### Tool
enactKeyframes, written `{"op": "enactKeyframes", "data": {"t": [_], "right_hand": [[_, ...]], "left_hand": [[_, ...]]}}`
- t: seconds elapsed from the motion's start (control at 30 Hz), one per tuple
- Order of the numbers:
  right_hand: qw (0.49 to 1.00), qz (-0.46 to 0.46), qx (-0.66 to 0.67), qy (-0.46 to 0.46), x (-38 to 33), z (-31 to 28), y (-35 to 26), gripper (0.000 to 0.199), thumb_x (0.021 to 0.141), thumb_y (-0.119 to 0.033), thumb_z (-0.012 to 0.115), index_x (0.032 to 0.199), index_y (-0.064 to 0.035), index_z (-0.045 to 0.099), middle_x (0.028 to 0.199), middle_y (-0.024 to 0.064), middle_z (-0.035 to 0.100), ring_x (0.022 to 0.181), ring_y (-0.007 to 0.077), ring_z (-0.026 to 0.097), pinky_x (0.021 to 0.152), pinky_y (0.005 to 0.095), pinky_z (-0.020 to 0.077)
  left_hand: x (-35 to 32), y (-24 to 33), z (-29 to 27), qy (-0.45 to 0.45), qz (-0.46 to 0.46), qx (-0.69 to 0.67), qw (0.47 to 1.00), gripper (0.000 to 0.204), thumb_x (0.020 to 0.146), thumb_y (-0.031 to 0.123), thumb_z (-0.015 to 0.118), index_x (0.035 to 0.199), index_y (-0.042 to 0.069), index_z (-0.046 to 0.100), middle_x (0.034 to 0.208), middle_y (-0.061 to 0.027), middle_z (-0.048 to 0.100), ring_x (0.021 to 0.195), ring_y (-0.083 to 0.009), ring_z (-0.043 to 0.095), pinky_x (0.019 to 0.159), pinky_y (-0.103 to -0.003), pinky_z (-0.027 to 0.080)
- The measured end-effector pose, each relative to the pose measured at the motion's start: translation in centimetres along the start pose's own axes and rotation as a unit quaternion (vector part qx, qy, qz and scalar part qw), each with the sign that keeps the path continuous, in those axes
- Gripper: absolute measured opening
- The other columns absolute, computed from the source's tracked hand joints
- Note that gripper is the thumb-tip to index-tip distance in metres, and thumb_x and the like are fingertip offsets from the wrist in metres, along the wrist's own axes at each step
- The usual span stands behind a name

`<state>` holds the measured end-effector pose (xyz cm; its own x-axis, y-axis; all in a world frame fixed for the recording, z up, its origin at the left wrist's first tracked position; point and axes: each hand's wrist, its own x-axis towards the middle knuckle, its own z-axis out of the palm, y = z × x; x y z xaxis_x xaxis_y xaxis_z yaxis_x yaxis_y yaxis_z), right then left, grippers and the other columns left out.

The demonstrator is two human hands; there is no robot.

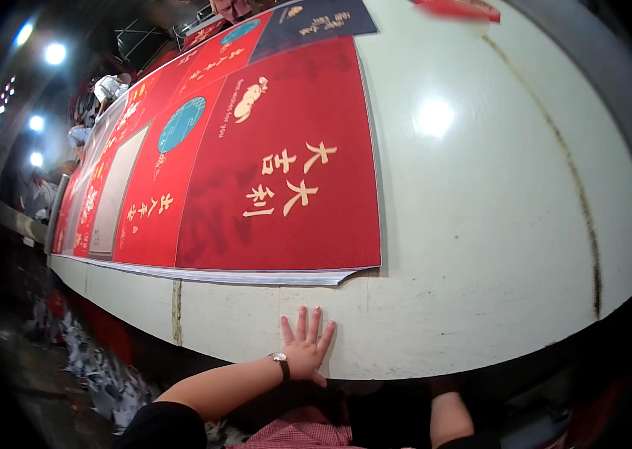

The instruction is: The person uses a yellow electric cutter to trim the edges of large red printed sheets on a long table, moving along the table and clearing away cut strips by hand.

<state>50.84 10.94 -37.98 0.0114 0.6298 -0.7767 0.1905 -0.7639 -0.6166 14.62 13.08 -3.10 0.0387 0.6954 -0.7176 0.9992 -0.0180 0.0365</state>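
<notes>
Left hand (304, 355) lies, fingers wide, on the smooth pale-green table (473, 247), near the flat red printed sheets (286, 157); right hand is hidden, I can't tell.

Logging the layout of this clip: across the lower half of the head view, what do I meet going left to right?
Left table seam → wristwatch → left hand → right forearm → right table seam.

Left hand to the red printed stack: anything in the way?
Nothing visible. The left hand lies flat on the table, fingers spread toward the stack; only a strip of tabletop separates the fingertips from its near edge.
</notes>
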Motion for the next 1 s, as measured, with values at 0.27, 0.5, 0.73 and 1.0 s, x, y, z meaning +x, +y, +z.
{"op": "enactKeyframes", "data": {"t": [0.27, 0.5, 0.73, 1.0], "right_hand": [[0.862, 0.415, 0.281, 0.073, -27.6, 2.5, 0.4, 0.046, 0.083, -0.022, 0.067, 0.117, 0.0043, 0.05, 0.094, 0.0129, 0.061, 0.084, 0.0242, 0.061, 0.073, 0.0351, 0.0531], [0.938, 0.099, -0.072, -0.325, -36.5, 2.7, -3.9, 0.047, 0.081, -0.025, 0.072, 0.117, -0.0014, 0.053, 0.097, 0.0095, 0.063, 0.085, 0.02, 0.062, 0.074, 0.0322, 0.0529], [0.872, -0.087, -0.113, -0.469, -44.7, 7.2, -11.8, 0.054, 0.077, -0.025, 0.078, 0.122, -0.0056, 0.055, 0.105, 0.0049, 0.065, 0.092, 0.0137, 0.062, 0.083, 0.0282, 0.05], [0.809, -0.093, -0.168, -0.556, -45.1, 11.3, -21.3, 0.066, 0.07, -0.011, 0.082, 0.126, -0.0035, 0.047, 0.11, 0.0086, 0.063, 0.102, 0.018, 0.061, 0.094, 0.0343, 0.0462]], "left_hand": [[-3.0, -0.2, 0.2, 0.077, 0.012, -0.053, 0.996, 0.126, 0.06, 0.065, 0.074, 0.149, 0.011, 0.004, 0.154, -0.0233, -0.005, 0.14, -0.0465, -0.006, 0.101, -0.073, 0.005], [-15.9, 2.1, 11.2, 0.299, 0.037, -0.369, 0.879, 0.066, 0.074, 0.046, 0.071, 0.123, 0.005, 0.051, 0.127, -0.0216, 0.049, 0.119, -0.0338, 0.045, 0.1, -0.045, 0.035], [-28.8, 5.6, 17.8, 0.098, -0.034, -0.875, 0.473, 0.049, 0.091, 0.027, 0.061, 0.127, -0.003, 0.048, 0.121, -0.0119, 0.057, 0.113, -0.0192, 0.052, 0.095, -0.032, 0.042], [-30.5, 5.7, 8.8, 0.324, 0.12, -0.845, 0.407, 0.046, 0.076, 0.006, 0.076, 0.116, 0.003, 0.054, 0.106, -0.0058, 0.062, 0.099, -0.0166, 0.06, 0.088, -0.032, 0.05]]}}
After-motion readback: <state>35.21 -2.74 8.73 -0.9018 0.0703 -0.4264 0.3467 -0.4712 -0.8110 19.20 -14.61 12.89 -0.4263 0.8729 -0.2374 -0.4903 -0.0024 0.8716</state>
